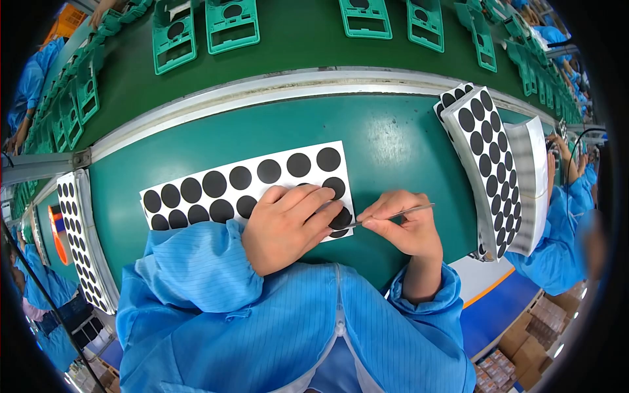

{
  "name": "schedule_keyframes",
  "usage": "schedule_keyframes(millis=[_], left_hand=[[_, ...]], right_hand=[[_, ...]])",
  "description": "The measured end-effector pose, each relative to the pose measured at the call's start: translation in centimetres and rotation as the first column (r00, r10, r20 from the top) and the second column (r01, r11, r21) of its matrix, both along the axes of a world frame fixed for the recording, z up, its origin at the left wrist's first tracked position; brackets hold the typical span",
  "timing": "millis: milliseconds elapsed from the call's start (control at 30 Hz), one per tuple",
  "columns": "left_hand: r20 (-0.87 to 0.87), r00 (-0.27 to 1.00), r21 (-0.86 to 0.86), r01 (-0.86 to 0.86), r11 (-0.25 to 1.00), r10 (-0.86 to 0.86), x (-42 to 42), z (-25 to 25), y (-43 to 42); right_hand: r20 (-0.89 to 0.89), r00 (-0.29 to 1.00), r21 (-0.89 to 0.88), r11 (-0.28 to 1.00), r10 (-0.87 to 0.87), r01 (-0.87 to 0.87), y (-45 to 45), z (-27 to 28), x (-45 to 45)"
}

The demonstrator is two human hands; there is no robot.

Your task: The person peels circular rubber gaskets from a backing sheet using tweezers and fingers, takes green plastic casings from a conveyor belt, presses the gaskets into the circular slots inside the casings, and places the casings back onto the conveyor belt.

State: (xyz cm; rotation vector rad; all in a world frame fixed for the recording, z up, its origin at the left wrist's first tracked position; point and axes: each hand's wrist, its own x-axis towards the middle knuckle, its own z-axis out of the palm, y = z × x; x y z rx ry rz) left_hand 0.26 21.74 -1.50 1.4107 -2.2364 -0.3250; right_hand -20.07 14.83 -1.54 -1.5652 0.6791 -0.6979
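A white sheet with rows of black round stickers (268, 171) lies on the green bench in front of me. My left hand (288, 226) rests flat on the sheet's right part, fingers stretched out and covering several of the circles. In my right hand (403, 223) is a pair of thin metal tweezers (413, 209), pinched between thumb and fingers. Their tip points left and reaches a black sticker (341, 219) near the sheet's lower right edge, close to my left fingertips. Whether the tip has gone under that sticker I cannot tell.
A tall stack of sticker sheets (488, 157) stands at the right, another stack (82, 242) at the left. Beyond the metal rail (295, 80), green plastic housings (232, 26) lie on a dark green conveyor (288, 46). Co-workers in blue sit on both sides.
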Motion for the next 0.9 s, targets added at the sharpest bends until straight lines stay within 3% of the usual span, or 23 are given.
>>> schedule_keyframes(millis=[100,167,233,367,433,533,600,633,667,767,800,900], left_hand=[[0.020,0.999,-0.060,0.029,0.998,-0.027,0.1,-0.2,0.0],[0.022,1.000,-0.084,0.021,0.996,-0.019,0.1,-0.5,0.2],[-0.017,0.999,-0.072,0.027,0.997,-0.028,0.2,-0.2,0.2],[-0.029,0.999,-0.067,0.029,0.997,-0.031,0.4,-1.0,0.9],[-0.137,0.988,-0.002,0.070,0.998,-0.070,1.6,0.3,1.3],[-0.114,0.992,0.068,-0.043,0.997,0.050,6.1,3.3,-0.2],[-0.062,0.965,-0.097,-0.261,0.961,0.256,11.0,4.1,-2.0],[-0.080,0.938,-0.111,-0.346,0.932,0.338,14.2,4.2,-3.5],[0.011,0.864,-0.201,-0.491,0.848,0.503,17.3,3.9,-4.1],[0.083,0.553,-0.271,-0.788,0.553,0.829,28.2,0.0,-6.7],[0.151,0.441,-0.313,-0.828,0.466,0.885,31.4,-1.3,-7.0],[0.275,0.299,-0.270,-0.888,0.372,0.914,39.1,-4.6,-7.7]], right_hand=[[0.111,0.992,0.108,0.992,0.057,-0.069,-0.1,0.1,-0.6],[0.398,0.916,0.265,0.962,-0.043,-0.070,-0.1,0.4,-1.4],[0.524,0.842,0.280,0.959,-0.125,-0.032,-0.7,0.0,-2.5],[0.527,0.760,0.422,0.893,-0.380,0.154,-1.5,1.0,-0.2],[0.487,0.763,0.475,0.862,-0.426,0.178,-1.8,2.0,1.8],[0.389,0.779,0.554,0.800,-0.492,0.229,-1.9,4.0,5.8],[0.385,0.770,0.619,0.761,-0.508,0.194,-1.9,4.3,8.3],[0.399,0.770,0.610,0.771,-0.498,0.183,-1.6,4.2,9.3],[0.374,0.782,0.644,0.746,-0.499,0.168,-1.2,4.0,10.3],[0.328,0.830,0.680,0.723,-0.450,0.123,-0.1,2.7,12.0],[0.303,0.830,0.734,0.670,-0.468,0.110,0.2,2.3,12.3],[0.280,0.866,0.763,0.643,-0.415,0.062,0.6,1.2,12.6]])
